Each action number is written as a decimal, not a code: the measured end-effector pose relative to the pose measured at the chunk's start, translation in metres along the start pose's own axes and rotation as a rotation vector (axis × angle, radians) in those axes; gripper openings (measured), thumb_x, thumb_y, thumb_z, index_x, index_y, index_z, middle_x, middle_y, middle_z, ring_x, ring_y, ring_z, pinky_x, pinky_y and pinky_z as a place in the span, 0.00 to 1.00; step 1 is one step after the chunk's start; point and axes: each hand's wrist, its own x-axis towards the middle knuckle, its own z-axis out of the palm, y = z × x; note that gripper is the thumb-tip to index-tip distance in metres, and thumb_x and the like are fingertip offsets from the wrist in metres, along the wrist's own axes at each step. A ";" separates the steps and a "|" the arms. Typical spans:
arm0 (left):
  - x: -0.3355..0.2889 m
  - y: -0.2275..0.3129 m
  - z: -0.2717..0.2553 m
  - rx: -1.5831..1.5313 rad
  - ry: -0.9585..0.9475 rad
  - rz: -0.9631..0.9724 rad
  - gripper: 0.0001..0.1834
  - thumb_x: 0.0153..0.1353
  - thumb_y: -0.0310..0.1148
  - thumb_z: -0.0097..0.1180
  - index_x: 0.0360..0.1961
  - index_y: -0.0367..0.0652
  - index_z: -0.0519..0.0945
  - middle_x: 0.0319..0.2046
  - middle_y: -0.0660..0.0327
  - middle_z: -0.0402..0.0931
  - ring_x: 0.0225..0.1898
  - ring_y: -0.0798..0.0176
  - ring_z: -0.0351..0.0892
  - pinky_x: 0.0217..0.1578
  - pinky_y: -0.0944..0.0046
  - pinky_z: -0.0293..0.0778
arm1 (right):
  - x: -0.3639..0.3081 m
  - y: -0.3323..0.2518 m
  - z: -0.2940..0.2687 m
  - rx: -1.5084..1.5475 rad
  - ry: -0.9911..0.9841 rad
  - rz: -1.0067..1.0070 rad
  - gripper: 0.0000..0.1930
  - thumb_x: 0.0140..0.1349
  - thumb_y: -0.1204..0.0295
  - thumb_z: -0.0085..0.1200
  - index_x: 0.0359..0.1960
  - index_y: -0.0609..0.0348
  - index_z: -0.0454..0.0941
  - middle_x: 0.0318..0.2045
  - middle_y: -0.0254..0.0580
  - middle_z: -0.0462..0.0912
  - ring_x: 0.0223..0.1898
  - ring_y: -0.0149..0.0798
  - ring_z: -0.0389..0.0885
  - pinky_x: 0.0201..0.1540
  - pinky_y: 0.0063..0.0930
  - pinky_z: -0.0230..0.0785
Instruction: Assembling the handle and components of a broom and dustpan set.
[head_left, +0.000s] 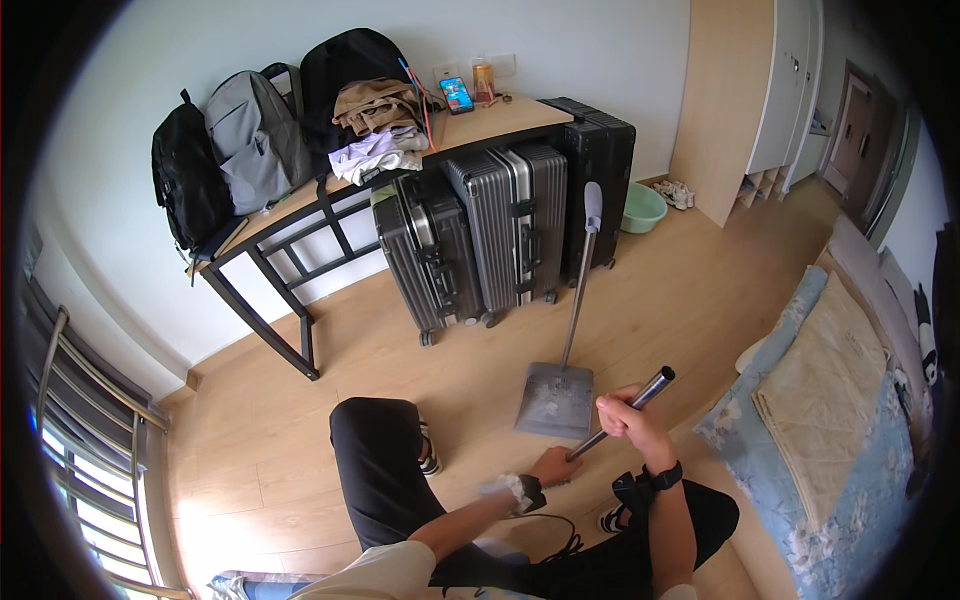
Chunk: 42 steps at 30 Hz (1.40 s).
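Left grip [553, 467] and right grip [630, 417] clasp a pole [653, 386], dustpan [553, 402] beside, suitcases [490, 220] beyond.

Held pole [655, 382]: smooth, glossy metal. Dustpan [555, 402]: matt plastic on metal stick [578, 300]. Middle suitcase [488, 215]: ribbed hard shell, low sheen. Grey backpack [255, 130]: matt cloth. Green basin [642, 210]: smooth plastic. Floor [270, 420]: smooth wood-look.

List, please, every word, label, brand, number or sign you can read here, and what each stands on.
No text can be read.
Lit phone on the table: anything on its screen is too small.
Amber container beside it: any markings are too small.
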 end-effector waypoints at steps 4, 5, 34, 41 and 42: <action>-0.007 0.007 0.001 0.055 0.036 0.040 0.20 0.50 0.44 0.52 0.17 0.36 0.75 0.13 0.53 0.72 0.17 0.57 0.75 0.23 0.59 0.69 | -0.004 -0.003 0.016 0.015 0.039 -0.109 0.21 0.57 0.70 0.48 0.08 0.55 0.58 0.07 0.26 0.58 0.10 0.22 0.52 0.15 0.20 0.42; -0.008 0.008 0.001 0.055 0.031 0.032 0.20 0.50 0.44 0.52 0.17 0.36 0.75 0.13 0.53 0.72 0.17 0.57 0.75 0.23 0.59 0.69 | -0.005 -0.005 0.019 -0.045 0.014 -0.106 0.21 0.57 0.70 0.48 0.07 0.55 0.57 0.07 0.26 0.57 0.10 0.22 0.52 0.15 0.20 0.42; 0.025 0.029 0.029 0.086 -0.008 -0.090 0.18 0.51 0.43 0.48 0.22 0.38 0.78 0.22 0.45 0.75 0.29 0.45 0.76 0.32 0.52 0.71 | -0.013 -0.015 -0.030 0.174 0.117 -0.361 0.19 0.57 0.73 0.42 0.08 0.54 0.53 0.05 0.29 0.53 0.07 0.24 0.48 0.12 0.21 0.40; 0.015 0.040 0.030 0.157 0.104 0.014 0.16 0.50 0.43 0.50 0.23 0.38 0.78 0.25 0.44 0.74 0.32 0.41 0.74 0.34 0.50 0.69 | -0.045 -0.044 -0.012 0.021 0.137 -0.396 0.21 0.58 0.73 0.39 0.07 0.52 0.51 0.05 0.29 0.53 0.07 0.26 0.47 0.12 0.24 0.40; 0.006 0.043 0.028 0.164 0.124 0.051 0.16 0.50 0.43 0.50 0.23 0.39 0.78 0.25 0.44 0.74 0.32 0.41 0.74 0.34 0.50 0.69 | -0.047 -0.043 -0.011 0.056 0.102 -0.386 0.21 0.58 0.74 0.39 0.07 0.52 0.51 0.05 0.30 0.53 0.07 0.26 0.46 0.12 0.25 0.40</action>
